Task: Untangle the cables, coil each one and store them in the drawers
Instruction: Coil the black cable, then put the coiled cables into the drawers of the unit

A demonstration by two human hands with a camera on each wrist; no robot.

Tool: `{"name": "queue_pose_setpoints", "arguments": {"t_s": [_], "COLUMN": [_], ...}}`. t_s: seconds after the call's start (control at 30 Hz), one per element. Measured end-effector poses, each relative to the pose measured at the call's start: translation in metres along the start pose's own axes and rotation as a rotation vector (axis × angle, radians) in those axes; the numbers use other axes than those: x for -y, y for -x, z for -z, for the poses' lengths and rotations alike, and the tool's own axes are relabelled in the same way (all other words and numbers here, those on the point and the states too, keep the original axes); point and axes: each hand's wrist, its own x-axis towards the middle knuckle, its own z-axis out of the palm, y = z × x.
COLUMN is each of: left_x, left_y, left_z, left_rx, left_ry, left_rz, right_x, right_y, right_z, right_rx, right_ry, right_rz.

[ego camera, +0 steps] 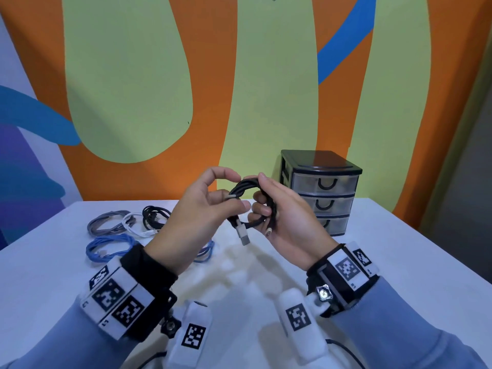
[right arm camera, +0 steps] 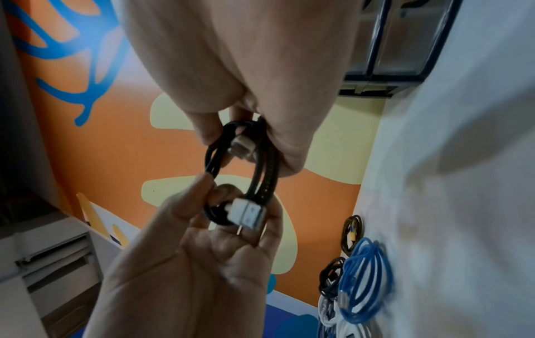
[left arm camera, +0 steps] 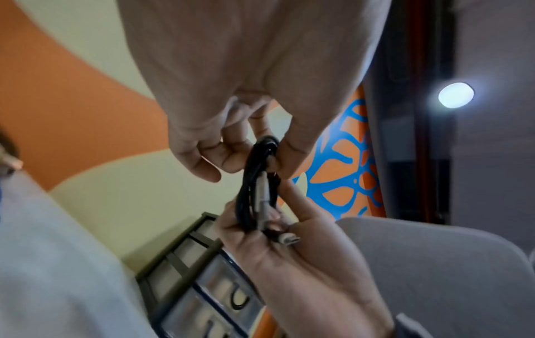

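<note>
the black cable, wound into a small coil, is held in the air above the bench between both hands. the left hand pinches the top of the coil between thumb and forefinger, its other fingers curled in toward the palm. the right hand holds the opposite side, fingers curled round the bundled strands and thumb pressed on top. a silver usb plug hangs down from the coil just below the left hand's fingertips, and a smaller metal plug pokes out beneath the right hand's fingers. in the right wrist view the large plug lies against the left hand's fingers.

beyond the right hand, toward the wall, stands a small drawer unit with a black frame and three clear drawers, all pushed in. to the outer side of the left hand, several coiled cables lie on the bench: a grey cable, a white cable and another black cable in a row, with a blue cable nearer the left wrist. a second blue coil shows partly from under the left hand. both wrists carry bands with black-and-white markers.
</note>
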Motion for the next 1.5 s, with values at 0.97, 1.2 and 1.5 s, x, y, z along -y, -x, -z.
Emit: {"name": "queue_pose_setpoints", "arguments": {"t_s": [0.97, 1.2, 1.5], "left_x": [0.018, 0.023, 0.035], "left_y": [-0.018, -0.02, -0.052], "left_z": [0.036, 0.035, 0.006], "left_rx": [-0.201, 0.008, 0.232], "left_ry": [-0.328, -0.641, -1.163], "left_rz": [-0.107, -0.019, 0.106], "right_x": [-0.007, 0.019, 0.125], "right_y": [0.002, -0.002, -0.013], "right_z": [0.016, 0.029, 0.074], "right_rx": [0.104, -0.038, -0.244], "right_ry": [0.588, 0.95, 1.775], "right_rz": [-0.011, 0.172, 0.447]}}
